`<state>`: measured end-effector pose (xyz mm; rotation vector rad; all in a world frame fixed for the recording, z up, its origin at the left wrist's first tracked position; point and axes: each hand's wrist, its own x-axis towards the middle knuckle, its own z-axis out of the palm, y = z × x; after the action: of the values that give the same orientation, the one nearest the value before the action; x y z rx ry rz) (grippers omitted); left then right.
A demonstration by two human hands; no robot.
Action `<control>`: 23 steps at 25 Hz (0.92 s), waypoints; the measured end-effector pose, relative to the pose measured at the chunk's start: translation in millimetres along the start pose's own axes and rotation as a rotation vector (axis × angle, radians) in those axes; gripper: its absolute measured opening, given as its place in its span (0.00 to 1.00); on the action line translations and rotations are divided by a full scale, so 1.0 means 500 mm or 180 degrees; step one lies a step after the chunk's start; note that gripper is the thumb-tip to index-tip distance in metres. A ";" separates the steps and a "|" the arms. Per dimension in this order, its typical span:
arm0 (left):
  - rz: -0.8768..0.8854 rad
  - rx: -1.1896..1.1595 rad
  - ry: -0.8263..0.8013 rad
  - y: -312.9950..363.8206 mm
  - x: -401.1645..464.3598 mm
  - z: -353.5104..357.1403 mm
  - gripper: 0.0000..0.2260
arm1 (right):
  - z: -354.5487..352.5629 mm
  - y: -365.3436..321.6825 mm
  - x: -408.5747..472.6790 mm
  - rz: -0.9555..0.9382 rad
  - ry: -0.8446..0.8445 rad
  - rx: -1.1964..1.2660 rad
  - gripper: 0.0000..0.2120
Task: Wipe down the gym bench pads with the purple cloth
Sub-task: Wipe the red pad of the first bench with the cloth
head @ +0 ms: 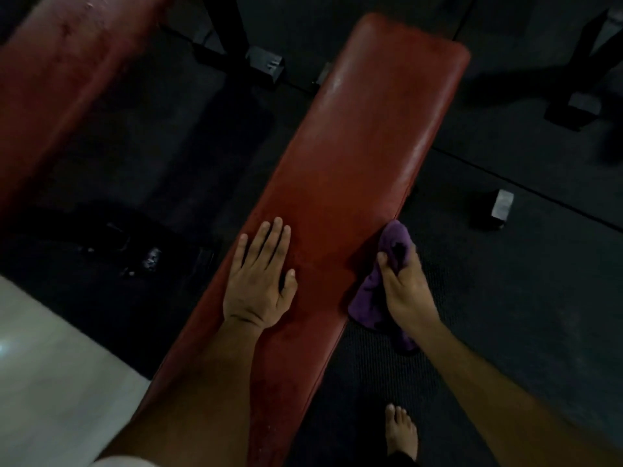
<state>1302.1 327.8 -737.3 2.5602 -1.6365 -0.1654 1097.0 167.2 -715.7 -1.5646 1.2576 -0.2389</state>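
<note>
Gripping bunched purple cloth (387,281) in right hand (404,291) at red bench pad (354,156) edge; left hand (261,281) flat, fingers straight. Cloth soft, floppy, light, best grabbed mid-bunch.

I find no readable text, label, brand, number or sign in this head view. The red bench (354,156) pad surface carries no print that I can make out. The purple cloth (387,264) shows no tag or lettering. Dim lighting leaves the dark floor hardware illegible.
</note>
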 end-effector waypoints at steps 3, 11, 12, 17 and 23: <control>-0.0052 0.0099 -0.0052 -0.002 -0.001 -0.001 0.30 | 0.000 0.014 -0.038 -0.0160 0.0265 0.0181 0.27; -0.0104 0.0188 -0.0037 -0.001 -0.002 0.008 0.30 | 0.084 -0.002 0.035 -0.0676 0.0242 -0.1125 0.27; -0.0096 0.0198 -0.0028 -0.001 -0.002 0.009 0.30 | 0.092 -0.003 0.037 -0.0592 0.0244 -0.1321 0.30; -0.0163 0.0166 -0.0262 0.004 0.002 -0.009 0.31 | 0.138 -0.006 -0.163 -0.0412 -0.0049 -0.1245 0.42; -0.1169 -0.0453 -0.0479 -0.008 -0.190 -0.071 0.34 | 0.124 0.035 -0.325 -0.0357 -0.0994 -0.0859 0.41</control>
<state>1271.2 416.6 -699.1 2.7651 -1.1274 -0.4933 1060.6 335.4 -686.0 -1.8243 0.9874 0.1082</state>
